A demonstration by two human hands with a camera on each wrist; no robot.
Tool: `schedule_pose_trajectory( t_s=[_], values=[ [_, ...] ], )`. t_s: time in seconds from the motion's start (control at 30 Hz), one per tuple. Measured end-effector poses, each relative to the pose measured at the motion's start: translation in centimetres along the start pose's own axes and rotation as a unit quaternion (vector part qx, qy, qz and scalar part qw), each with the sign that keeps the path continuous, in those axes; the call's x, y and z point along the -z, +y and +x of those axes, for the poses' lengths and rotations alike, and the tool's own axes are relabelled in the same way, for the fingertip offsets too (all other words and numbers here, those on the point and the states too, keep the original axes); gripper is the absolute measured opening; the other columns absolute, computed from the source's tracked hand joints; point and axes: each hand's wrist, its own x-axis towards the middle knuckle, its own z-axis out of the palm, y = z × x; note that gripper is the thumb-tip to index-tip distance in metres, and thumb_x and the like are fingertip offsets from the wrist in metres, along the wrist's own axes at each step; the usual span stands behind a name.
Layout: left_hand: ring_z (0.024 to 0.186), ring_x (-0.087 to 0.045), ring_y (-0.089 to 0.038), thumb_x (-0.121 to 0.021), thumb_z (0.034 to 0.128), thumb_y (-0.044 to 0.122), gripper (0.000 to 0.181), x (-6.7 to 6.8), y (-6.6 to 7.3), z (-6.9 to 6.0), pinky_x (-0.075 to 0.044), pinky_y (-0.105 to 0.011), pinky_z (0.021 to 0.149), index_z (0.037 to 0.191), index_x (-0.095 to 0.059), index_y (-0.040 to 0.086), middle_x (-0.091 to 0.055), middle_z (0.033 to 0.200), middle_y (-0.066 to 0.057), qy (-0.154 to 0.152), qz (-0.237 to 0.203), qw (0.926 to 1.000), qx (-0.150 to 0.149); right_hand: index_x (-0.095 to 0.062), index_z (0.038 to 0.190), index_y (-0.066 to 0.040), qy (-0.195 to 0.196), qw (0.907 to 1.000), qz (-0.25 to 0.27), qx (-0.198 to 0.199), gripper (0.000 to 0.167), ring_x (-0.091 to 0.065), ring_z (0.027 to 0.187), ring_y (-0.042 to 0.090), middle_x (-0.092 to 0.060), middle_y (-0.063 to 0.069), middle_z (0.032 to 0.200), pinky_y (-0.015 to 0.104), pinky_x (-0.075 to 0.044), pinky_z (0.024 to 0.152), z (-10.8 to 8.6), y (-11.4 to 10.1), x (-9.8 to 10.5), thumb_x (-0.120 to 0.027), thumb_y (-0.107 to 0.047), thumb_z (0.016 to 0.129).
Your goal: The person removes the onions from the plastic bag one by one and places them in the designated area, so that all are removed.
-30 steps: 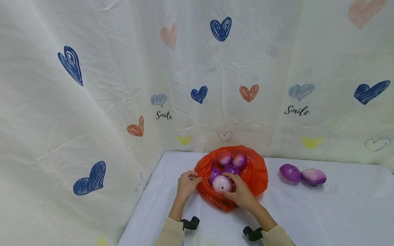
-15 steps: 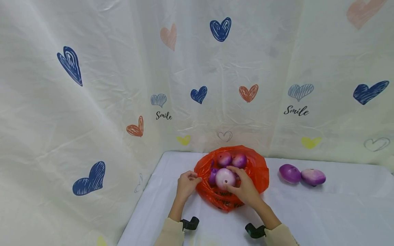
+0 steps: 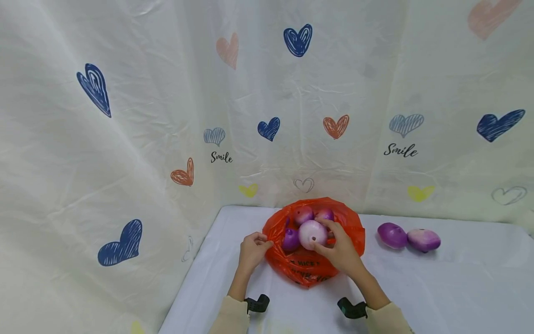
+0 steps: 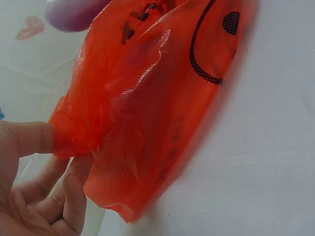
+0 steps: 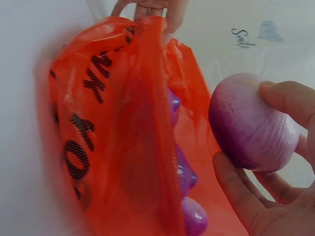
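Observation:
A red plastic bag (image 3: 288, 266) with black print lies open on the table, several purple onions (image 3: 290, 240) inside it. My left hand (image 3: 252, 253) pinches the bag's left rim between thumb and fingers; the left wrist view shows the bunched plastic (image 4: 76, 137) in that grip. With thumb and fingers round it, my right hand (image 3: 344, 248) holds a pale purple onion (image 3: 313, 234) over the bag's mouth. In the right wrist view this onion (image 5: 251, 123) is clear of the bag's edge. Onions lower in the bag are partly hidden.
Two more purple onions (image 3: 393, 235) lie side by side on the white-covered table (image 3: 450, 287), right of the bag. Behind and to the left hangs a pale curtain (image 3: 359, 171) printed with hearts and lettering.
My right hand has lifted the pale onion up and to the right from among the others. More of the bag's front print now shows. The left hand keeps its place on the rim.

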Motion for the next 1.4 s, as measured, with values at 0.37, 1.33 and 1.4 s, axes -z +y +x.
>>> schedule_pose_trajectory(
  t_s=[0.37, 1.33, 1.4],
  values=[
    [0.068, -0.055, -0.017, -0.075, 0.0908, 0.018, 0.013, 0.0, 0.0, 0.0, -0.050, -0.026, 0.063, 0.097, -0.069, 0.009, -0.065, 0.081, -0.005, -0.003, -0.001, 1.0000, 0.008, -0.046, 0.149, -0.020, 0.018, 0.9996, 0.018, 0.011, 0.068, -0.057, 0.123, 0.035, -0.048, 0.012, 0.146, 0.046, -0.060, 0.091, -0.1, -0.8, 2.2, -0.079, -0.032, 0.091],
    [0.071, -0.058, -0.018, -0.076, 0.0907, 0.022, 0.015, -0.1, -0.2, 0.0, -0.054, -0.026, 0.065, 0.097, -0.069, 0.010, -0.067, 0.084, -0.005, -0.003, 0.001, 0.9999, 0.010, -0.034, 0.158, -0.024, 0.108, 0.9933, -0.002, -0.041, 0.075, -0.055, 0.105, 0.002, -0.048, 0.015, 0.146, 0.013, -0.054, 0.076, -1.2, -0.2, 10.3, -0.072, -0.038, 0.095],
    [0.072, -0.058, -0.018, -0.075, 0.0910, 0.022, 0.014, -0.1, -0.1, 0.0, -0.054, -0.026, 0.066, 0.098, -0.069, 0.010, -0.067, 0.084, -0.005, -0.004, -0.001, 0.9999, 0.013, -0.033, 0.158, -0.026, 0.120, 0.9915, 0.001, -0.051, 0.075, -0.053, 0.103, -0.003, -0.047, 0.015, 0.145, 0.012, -0.053, 0.075, -1.4, 0.0, 11.1, -0.072, -0.038, 0.095]
  ],
)
